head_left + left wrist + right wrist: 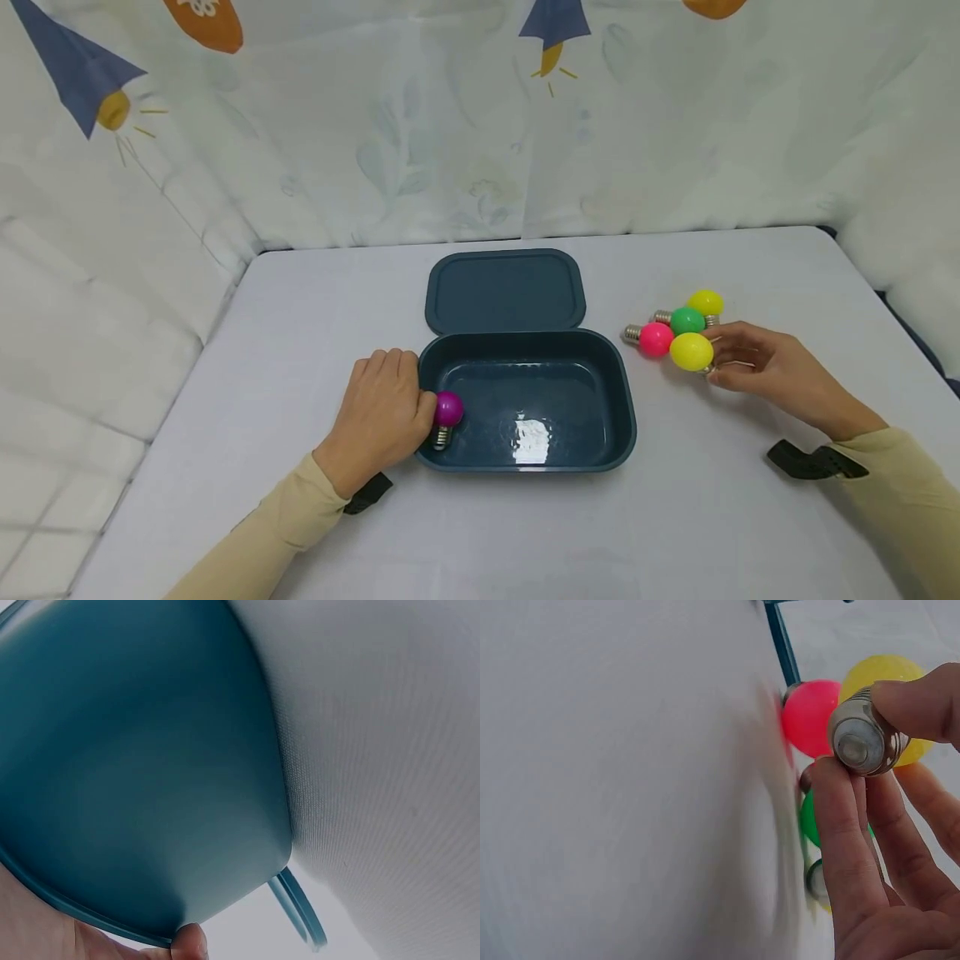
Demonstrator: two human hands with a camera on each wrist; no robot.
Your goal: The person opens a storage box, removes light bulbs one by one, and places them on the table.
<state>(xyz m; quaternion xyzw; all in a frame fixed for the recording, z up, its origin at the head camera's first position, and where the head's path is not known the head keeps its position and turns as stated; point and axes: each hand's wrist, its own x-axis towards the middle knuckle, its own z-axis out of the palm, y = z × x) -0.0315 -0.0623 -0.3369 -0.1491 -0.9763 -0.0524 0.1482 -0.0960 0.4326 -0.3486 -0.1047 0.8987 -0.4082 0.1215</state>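
Note:
My left hand [382,408] grips the left rim of a dark teal rectangular container [525,392], its thumb over the inside edge. A purple light bulb [449,409] lies in the container beside that thumb, its metal base toward me. In the left wrist view, the outer wall of the container [150,765] fills much of the picture. To the right, my right hand [787,375] pinches a yellow light bulb [692,352] by its metal screw base [859,739]. Close beyond it lie a pink bulb [656,340], a green bulb [687,320] and another yellow bulb [706,302].
The flat lid [506,292] of the container lies on the white-covered table [330,308] just behind it. A patterned curtain [480,158] hangs along the table's far edge, with pale fabric at both sides.

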